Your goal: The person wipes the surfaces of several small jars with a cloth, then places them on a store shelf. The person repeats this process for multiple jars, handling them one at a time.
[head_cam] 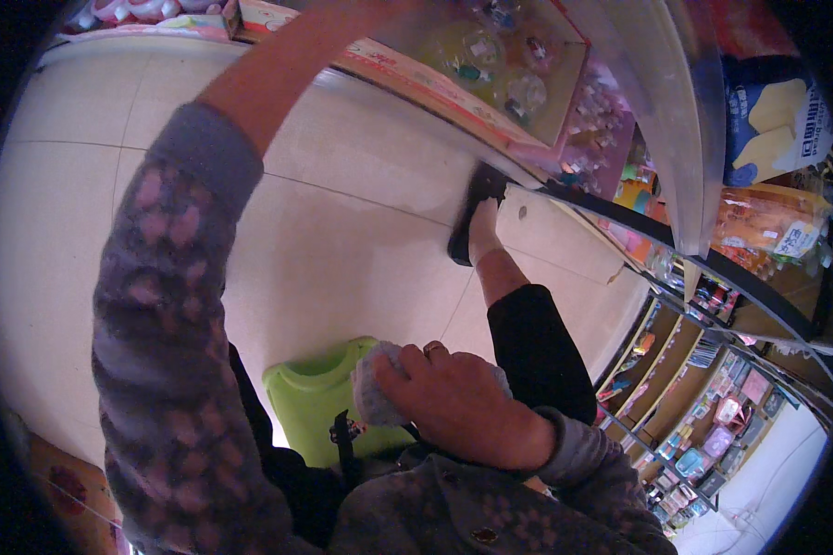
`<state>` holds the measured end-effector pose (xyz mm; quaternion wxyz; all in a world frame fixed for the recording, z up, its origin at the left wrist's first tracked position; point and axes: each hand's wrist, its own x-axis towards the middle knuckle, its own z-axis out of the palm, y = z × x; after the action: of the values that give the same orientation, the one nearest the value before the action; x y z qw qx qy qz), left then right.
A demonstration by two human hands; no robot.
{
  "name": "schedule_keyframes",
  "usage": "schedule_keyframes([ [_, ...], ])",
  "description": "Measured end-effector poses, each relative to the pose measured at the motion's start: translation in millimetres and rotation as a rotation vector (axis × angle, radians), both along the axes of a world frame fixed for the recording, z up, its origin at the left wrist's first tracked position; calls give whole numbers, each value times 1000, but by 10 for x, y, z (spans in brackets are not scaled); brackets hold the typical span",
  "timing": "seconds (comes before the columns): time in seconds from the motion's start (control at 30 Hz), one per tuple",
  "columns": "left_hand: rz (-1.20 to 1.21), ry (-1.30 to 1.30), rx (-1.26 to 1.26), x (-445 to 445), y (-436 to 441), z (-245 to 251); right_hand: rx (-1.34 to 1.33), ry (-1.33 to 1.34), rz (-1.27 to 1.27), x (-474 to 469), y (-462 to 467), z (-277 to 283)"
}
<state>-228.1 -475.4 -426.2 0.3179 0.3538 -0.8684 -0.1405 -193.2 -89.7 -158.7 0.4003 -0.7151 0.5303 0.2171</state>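
My right hand [458, 399], a ring on one finger, grips a crumpled pale grey cloth [378, 388] in front of my torso. Just behind the cloth is a lime-green plastic object [305, 395] with a curved rim and a small picture on it; whether it is a stool or a container I cannot tell. My left forearm [271, 90] reaches up and across toward the shelf, in a floral sleeve [173, 277]. The left hand itself is cut off by the top edge. Nearest to it is a shallow open box [458, 90] holding small clear-wrapped items.
A shelf edge [611, 208] runs diagonally past my foot [482, 225]. A translucent curved panel [687, 139] hangs before a blue bread package [770, 125] and orange snack bags [763, 222]. Stocked shelves [694, 409] stand at lower right. Pale tiles [347, 236] cover the floor.
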Motion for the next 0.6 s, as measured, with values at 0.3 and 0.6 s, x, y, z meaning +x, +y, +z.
schedule_keyframes([
  [0.3,-61,-125,39,67,99,330,-37,-15,-4,4,48,-29],
  [0.6,-70,-161,24,135,167,475,7,-34,-12,-5,63,-46],
])
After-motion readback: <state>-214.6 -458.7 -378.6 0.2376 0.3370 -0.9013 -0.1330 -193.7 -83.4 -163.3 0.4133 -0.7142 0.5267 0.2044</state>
